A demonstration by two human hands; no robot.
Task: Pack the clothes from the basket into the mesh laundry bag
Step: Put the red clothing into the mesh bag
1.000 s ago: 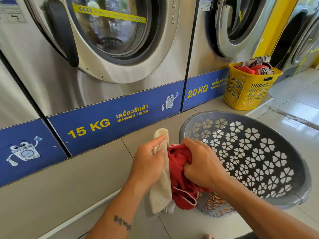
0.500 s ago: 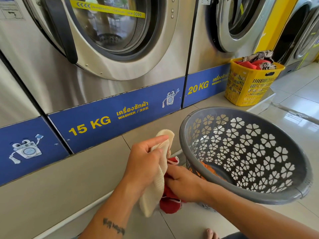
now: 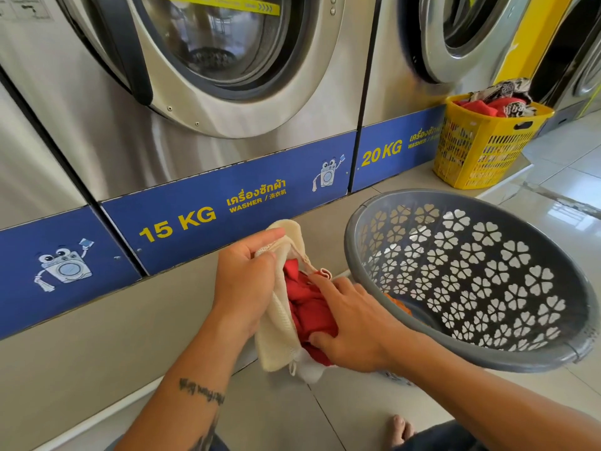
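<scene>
My left hand (image 3: 247, 281) grips the rim of a cream mesh laundry bag (image 3: 276, 340) and holds its mouth apart. A red garment (image 3: 309, 307) sits partly inside the bag's opening. My right hand (image 3: 354, 323) presses on that red garment, fingers spread over it and the thumb hooked under it. Just to the right stands the grey basket (image 3: 553, 356) with flower-shaped cut-outs, tilted toward me. A bit of orange cloth (image 3: 398, 305) shows at its bottom, mostly hidden behind my right wrist.
Steel washing machines (image 3: 227, 92) with blue 15 KG and 20 KG panels stand on a raised tiled step right behind my hands. A yellow basket (image 3: 481, 151) full of clothes sits on that step at the far right. My bare toes (image 3: 401, 429) show on the floor tiles below.
My right hand has come out from behind the bag and now lies on top of the red garment. More of the red cloth shows in the bag's mouth. The camera has moved closer.
</scene>
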